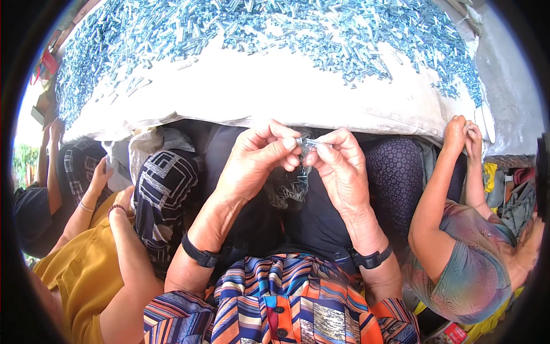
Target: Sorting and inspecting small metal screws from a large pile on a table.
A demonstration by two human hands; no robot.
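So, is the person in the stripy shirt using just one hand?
No, the left hand and the right hand both have their fingertips at a small clear piece between them.

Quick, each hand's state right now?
Left hand: closed, pinching a small clear piece.
Right hand: closed, pinching the same small clear piece.

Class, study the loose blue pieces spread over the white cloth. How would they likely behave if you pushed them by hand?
The blue pieces would probably scatter and slide, since they lie loose on the white cloth. Each is likely light, being small and slim. They look fairly stiff, as many have straight edges rather than sagging ones.
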